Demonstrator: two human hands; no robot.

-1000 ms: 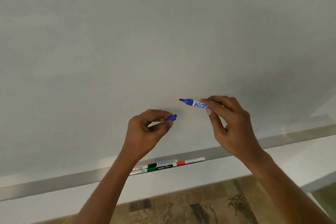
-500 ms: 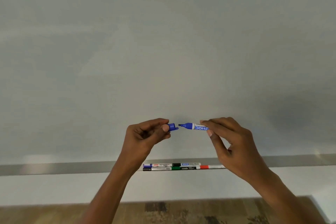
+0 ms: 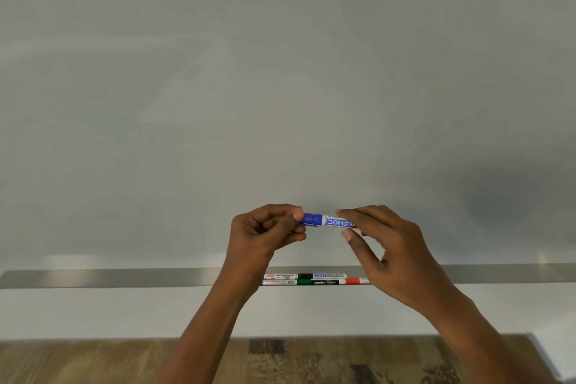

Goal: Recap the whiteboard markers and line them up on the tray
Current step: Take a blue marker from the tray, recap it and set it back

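A blue whiteboard marker point(image 3: 338, 222) is held level in front of the whiteboard. My right hand point(image 3: 383, 246) pinches its white barrel. My left hand point(image 3: 265, 231) grips the blue cap point(image 3: 312, 219), which sits over the marker's tip end. Below the hands, on the metal tray point(image 3: 124, 278), several markers lie in two rows: a red-capped one point(image 3: 280, 276), a black one point(image 3: 324, 275), a green one point(image 3: 314, 282) and a red-banded one point(image 3: 355, 281). My wrists hide the ends of these rows.
The whiteboard point(image 3: 280, 87) fills most of the view. A white wall strip point(image 3: 93, 312) runs under the tray, and wood-patterned floor point(image 3: 93, 362) lies at the bottom.
My left hand has brought the blue cap rightward onto the marker's tip; cap and marker were apart before. The view has levelled out and both hands now sit lower in the frame.
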